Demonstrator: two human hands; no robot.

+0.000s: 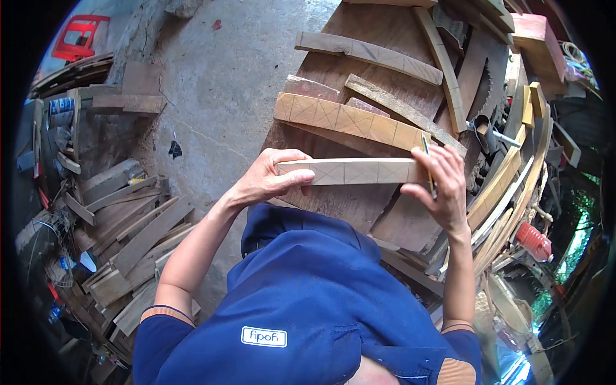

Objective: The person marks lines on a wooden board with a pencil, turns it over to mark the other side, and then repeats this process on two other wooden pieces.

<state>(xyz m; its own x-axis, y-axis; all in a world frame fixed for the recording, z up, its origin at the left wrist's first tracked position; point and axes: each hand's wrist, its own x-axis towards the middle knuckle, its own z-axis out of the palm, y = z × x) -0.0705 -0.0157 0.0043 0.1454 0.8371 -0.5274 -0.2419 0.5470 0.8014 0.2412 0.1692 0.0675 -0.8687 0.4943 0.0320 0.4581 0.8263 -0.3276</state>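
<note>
A pale wooden strip with crossed pencil lines along its face lies level in front of my body. My left hand pinches its left end, thumb on the marked face. At the other end, my right hand curls its fingers around a pencil and is at the strip's right end; whether it also grips the wood is hard to tell. Just beyond the strip, a thicker yellowish wooden piece carries similar crossed marks on the wooden work surface.
More marked pieces, including a greyish strip and an upright-lying slat, rest farther back. A toothed saw blade and a metal clamp are at the right. Stacked offcuts lie left, beside the concrete floor.
</note>
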